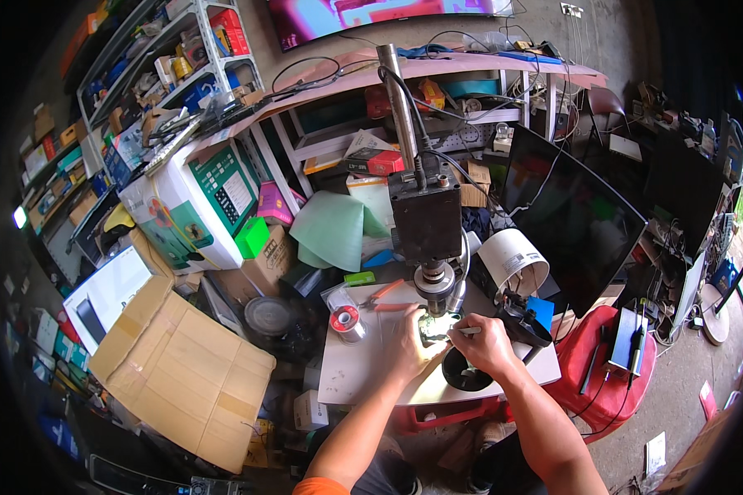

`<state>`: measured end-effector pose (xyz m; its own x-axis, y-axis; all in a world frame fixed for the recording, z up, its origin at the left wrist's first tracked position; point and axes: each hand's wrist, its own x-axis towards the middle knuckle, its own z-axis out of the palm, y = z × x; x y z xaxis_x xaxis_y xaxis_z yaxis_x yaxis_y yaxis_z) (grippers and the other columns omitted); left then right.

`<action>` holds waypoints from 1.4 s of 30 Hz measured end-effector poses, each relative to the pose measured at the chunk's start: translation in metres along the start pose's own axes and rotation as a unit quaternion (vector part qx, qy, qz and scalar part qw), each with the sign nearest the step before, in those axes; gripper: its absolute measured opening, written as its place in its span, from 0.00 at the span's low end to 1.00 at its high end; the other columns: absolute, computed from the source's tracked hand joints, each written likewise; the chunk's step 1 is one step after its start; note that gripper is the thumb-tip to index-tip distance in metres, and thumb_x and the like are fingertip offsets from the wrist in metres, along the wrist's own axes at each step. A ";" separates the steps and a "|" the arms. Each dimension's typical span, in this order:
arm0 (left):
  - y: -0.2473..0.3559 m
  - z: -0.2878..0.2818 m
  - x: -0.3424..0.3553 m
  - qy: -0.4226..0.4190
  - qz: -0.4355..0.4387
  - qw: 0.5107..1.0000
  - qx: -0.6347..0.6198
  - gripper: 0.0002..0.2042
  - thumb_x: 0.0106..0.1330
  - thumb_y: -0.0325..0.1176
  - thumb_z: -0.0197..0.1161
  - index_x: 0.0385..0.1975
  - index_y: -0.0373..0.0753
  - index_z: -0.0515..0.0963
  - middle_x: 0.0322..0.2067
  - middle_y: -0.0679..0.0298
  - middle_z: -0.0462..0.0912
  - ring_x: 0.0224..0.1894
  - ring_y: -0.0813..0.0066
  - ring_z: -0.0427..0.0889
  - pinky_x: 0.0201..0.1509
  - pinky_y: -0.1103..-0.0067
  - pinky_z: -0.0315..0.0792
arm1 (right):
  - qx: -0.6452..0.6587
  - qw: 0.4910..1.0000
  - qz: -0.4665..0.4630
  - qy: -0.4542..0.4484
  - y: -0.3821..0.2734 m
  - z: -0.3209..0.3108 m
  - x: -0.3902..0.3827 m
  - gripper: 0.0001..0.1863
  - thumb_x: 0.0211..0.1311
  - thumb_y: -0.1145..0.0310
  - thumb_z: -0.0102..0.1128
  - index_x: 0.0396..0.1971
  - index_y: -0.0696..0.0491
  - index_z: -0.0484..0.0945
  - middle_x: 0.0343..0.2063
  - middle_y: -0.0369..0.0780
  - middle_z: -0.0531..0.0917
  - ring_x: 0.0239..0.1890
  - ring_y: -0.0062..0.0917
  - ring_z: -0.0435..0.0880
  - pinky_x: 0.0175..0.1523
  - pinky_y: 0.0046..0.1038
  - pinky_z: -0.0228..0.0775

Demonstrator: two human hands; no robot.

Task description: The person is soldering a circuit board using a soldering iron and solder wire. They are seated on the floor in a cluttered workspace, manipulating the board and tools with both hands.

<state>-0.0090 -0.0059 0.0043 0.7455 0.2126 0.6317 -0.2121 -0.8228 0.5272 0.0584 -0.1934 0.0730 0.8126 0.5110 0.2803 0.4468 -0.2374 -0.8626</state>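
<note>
Head view: pinching small lit board [435,328] in left hand [412,345], beneath microscope [435,280], above white surface [344,373]; gripping pen-like tool [469,331] in right hand [486,346]. Best to brace wrists, hold board still, press lightly.

From the left of two fisheye cameras on my head, I look forward and down at my hands [485,343], near and below centre, over the surface [340,363]; the view reaches the wall [607,41] beyond, edges bending rimward.
</note>
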 end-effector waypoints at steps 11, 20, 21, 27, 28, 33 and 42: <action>-0.002 0.001 -0.001 -0.001 0.001 1.000 0.000 0.44 0.51 0.42 0.83 0.66 0.34 0.64 0.63 0.44 0.72 0.63 0.42 0.75 0.64 0.59 0.74 | -0.002 1.000 -0.002 0.000 -0.001 0.000 0.000 0.11 0.56 0.67 0.70 0.31 0.61 0.85 0.27 0.53 0.86 0.34 0.48 0.89 0.42 0.39 0.81; 0.000 0.001 0.000 0.005 0.004 1.000 0.006 0.44 0.51 0.42 0.83 0.65 0.35 0.65 0.63 0.45 0.73 0.63 0.43 0.76 0.64 0.59 0.74 | -0.004 1.000 -0.004 -0.003 -0.001 0.000 0.000 0.11 0.56 0.67 0.70 0.31 0.61 0.85 0.27 0.53 0.86 0.35 0.48 0.89 0.42 0.38 0.81; 0.000 -0.001 0.000 0.001 0.003 1.000 0.007 0.44 0.51 0.42 0.83 0.65 0.35 0.65 0.63 0.45 0.73 0.64 0.43 0.76 0.64 0.60 0.74 | -0.006 1.000 -0.004 -0.003 -0.001 -0.001 0.000 0.11 0.56 0.68 0.70 0.31 0.61 0.85 0.28 0.53 0.86 0.35 0.48 0.89 0.42 0.38 0.81; -0.001 -0.001 0.000 -0.009 -0.005 1.000 0.004 0.43 0.51 0.42 0.83 0.65 0.34 0.65 0.64 0.45 0.72 0.64 0.43 0.75 0.65 0.60 0.73 | 0.012 1.000 0.002 -0.003 0.000 -0.001 0.000 0.11 0.56 0.68 0.71 0.32 0.61 0.85 0.28 0.53 0.87 0.36 0.48 0.90 0.43 0.38 0.81; -0.001 -0.001 0.000 -0.011 -0.008 1.000 0.003 0.43 0.51 0.42 0.83 0.65 0.34 0.65 0.64 0.44 0.72 0.64 0.43 0.75 0.65 0.60 0.73 | 0.009 1.000 0.006 -0.006 -0.001 -0.001 0.000 0.11 0.56 0.67 0.71 0.32 0.61 0.85 0.28 0.53 0.87 0.36 0.48 0.90 0.43 0.38 0.81; -0.002 0.000 0.000 -0.004 0.000 1.000 -0.006 0.43 0.51 0.41 0.83 0.65 0.34 0.65 0.64 0.44 0.73 0.64 0.43 0.75 0.65 0.59 0.72 | 0.004 1.000 0.013 -0.007 -0.003 -0.002 0.000 0.12 0.56 0.67 0.72 0.32 0.61 0.84 0.28 0.53 0.87 0.35 0.47 0.90 0.42 0.38 0.81; 0.001 0.000 0.000 0.007 0.004 1.000 0.004 0.42 0.51 0.40 0.83 0.64 0.34 0.66 0.64 0.46 0.73 0.63 0.44 0.76 0.64 0.59 0.73 | 0.003 1.000 0.016 -0.004 0.000 -0.001 0.001 0.12 0.57 0.67 0.71 0.32 0.61 0.84 0.28 0.53 0.87 0.34 0.47 0.90 0.42 0.38 0.81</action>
<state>-0.0091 -0.0065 0.0048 0.7343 0.2138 0.6443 -0.2126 -0.8290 0.5173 0.0594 -0.1939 0.0736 0.8230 0.5105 0.2492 0.4187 -0.2488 -0.8734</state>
